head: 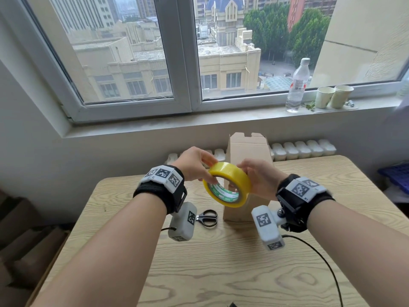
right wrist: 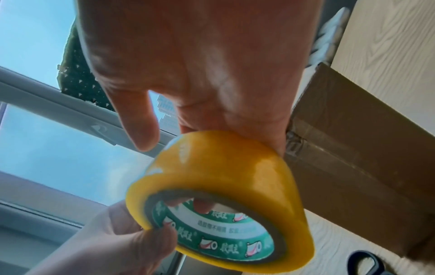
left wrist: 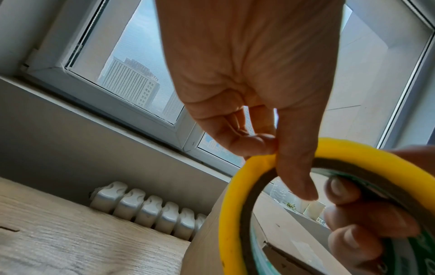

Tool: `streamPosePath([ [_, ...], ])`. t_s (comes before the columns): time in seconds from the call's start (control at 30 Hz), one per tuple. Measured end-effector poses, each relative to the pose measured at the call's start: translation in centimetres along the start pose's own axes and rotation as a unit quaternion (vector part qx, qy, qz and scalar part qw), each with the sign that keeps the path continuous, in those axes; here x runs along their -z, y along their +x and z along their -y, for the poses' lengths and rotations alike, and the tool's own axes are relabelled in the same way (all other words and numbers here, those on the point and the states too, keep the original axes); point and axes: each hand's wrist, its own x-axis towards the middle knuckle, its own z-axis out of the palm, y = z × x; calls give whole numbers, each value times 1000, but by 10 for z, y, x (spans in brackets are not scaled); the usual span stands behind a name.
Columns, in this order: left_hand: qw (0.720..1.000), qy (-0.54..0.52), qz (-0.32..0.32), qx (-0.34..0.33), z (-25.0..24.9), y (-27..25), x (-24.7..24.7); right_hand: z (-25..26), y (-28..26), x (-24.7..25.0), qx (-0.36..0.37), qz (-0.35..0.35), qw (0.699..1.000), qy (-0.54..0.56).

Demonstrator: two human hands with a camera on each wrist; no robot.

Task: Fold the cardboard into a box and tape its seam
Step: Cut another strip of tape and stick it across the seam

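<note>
Tape roll [head: 226,185] hangs between both hands above the table [head: 221,273], near of the upright cardboard box [head: 247,156]. The left hand [left wrist: 247,83] pinches the roll's left rim. The right hand [right wrist: 200,65] grasps its right side, index finger lifted; the box's already-taped seam [right wrist: 341,148] lies right.

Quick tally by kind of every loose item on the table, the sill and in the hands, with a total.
Tape roll: 1, yellow, held by left hand and right hand
Cardboard box: 1, upright on the table
Scissors: 1, black-handled
Water bottle: 1, on the windowsill
Paper cups: 2, on the sill
Total: 6
</note>
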Motion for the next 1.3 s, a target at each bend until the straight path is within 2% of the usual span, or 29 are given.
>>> streamPosePath([
  [0.23,1000,-14,-4,-2,3,0,0,3,-1,1,-18,3,999,-28],
  [0.4,1000,-8,-2,-1,5,1,-3,-2,4,3,-6,-50,997,-55],
  [0.53,1000,6,2,-5,5,2,-6,-2,6,4,-24,-40,996,-75],
  [0.73,1000,4,-10,-7,5,6,-3,-4,5,-1,3,-39,991,-129],
  [0.83,1000,12,-13,-5,9,7,-1,-3,6,1,2,-5,997,-77],
  [1.0,1000,6,-19,-8,10,7,-4,-2,10,1,15,-38,996,-77],
  [1.3,1000,9,-26,-2,12,4,-4,-6,13,-1,20,-22,997,-68],
])
